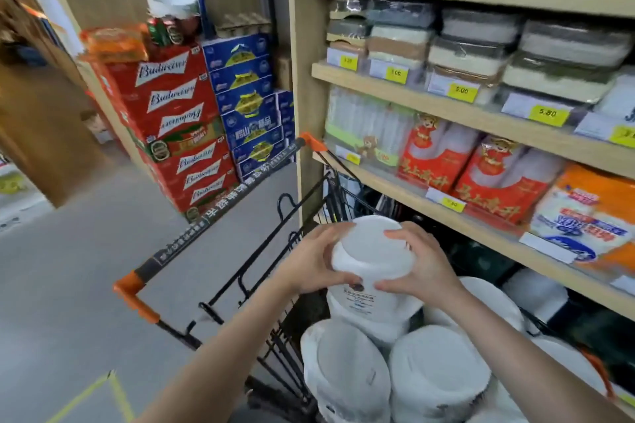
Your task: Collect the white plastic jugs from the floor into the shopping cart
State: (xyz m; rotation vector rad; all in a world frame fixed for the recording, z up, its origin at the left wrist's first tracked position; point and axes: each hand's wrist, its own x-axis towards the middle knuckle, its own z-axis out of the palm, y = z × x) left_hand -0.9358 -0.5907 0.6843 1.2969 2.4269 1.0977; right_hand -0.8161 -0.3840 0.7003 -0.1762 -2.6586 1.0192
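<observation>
White jug [372,251] held above shopping cart [240,271], clamped between left hand [311,263] and right hand [424,263]; fingers curled round its sides, thumbs on flat end. Two-sided grip judged needed for wide, smooth body. Long axis near upright, flat base turned toward camera, neck downward and hidden. Other jugs [439,371] packed base-up in cart beneath it
</observation>
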